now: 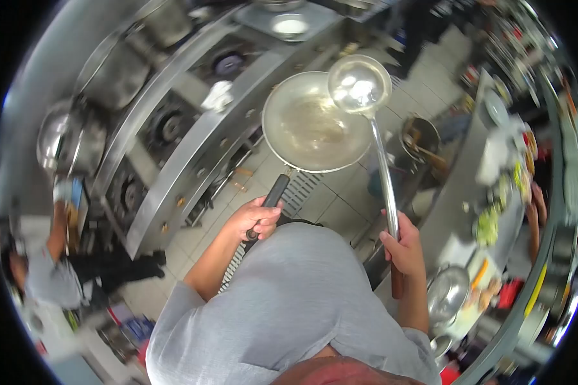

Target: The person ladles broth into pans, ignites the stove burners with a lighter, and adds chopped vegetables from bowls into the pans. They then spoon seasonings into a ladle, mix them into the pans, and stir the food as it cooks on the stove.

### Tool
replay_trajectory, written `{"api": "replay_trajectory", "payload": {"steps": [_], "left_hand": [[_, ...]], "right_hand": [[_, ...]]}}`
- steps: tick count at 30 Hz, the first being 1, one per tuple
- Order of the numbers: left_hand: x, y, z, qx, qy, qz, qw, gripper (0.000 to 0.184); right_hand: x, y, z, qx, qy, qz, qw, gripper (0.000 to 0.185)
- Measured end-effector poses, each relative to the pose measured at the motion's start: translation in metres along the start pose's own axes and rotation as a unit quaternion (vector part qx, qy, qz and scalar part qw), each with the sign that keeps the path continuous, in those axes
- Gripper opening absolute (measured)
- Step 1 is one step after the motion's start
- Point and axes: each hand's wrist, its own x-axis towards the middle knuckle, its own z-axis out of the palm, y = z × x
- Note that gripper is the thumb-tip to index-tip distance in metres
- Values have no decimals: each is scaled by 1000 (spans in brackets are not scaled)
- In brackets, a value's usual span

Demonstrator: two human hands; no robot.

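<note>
My left hand (258,219) is wrapped round the black handle of a frying pan (302,138), which I hold out in front of me above the floor. The pan's inside is pale metal with a brownish, shiny patch in the middle. In my right hand (404,246) is a long-handled steel ladle (359,83), gripped low on its shaft near the brown end. The ladle's bowl is raised and overlaps the pan's right rim in view; whether they touch, I cannot tell.
On the left runs a steel stove (196,151) with several burners and a crumpled white cloth (218,96). Large pots (115,74) stand behind it. To the right, a counter (453,212) bears chopped greens (487,226) and a steel bowl (447,294). Another person (54,276) is at far left.
</note>
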Motion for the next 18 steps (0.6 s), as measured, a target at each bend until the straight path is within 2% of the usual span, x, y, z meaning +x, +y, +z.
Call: {"api": "replay_trajectory", "payload": {"steps": [2,3,5,10,13,14,17,18], "left_hand": [[-13,-20,17,-36,24,27,999,16],[-18,17,-23,-26,19,81,996,15],[-63,11,-23,-51,71,95,992,13],[-105,-2,-54,-111,106,186,970,10],[-137,16,-93,-118,123,217,961,10],[-146,21,-104,-118,146,226,956,10],[-173,38,-140,-121,145,245,951,11],[-183,45,-153,-130,138,255,948,12]], "right_hand": [[8,-3,-14,16,-50,7,999,49],[57,-21,24,-7,-71,-41,997,49],[62,-28,53,-4,-128,-27,991,48],[95,-58,112,-37,-206,-34,977,48],[128,-63,169,-218,-177,-222,934,54],[133,-66,188,-346,-118,-249,897,56],[166,-68,236,-461,-76,-364,806,55],[171,-84,254,-373,-139,-277,875,53]]}}
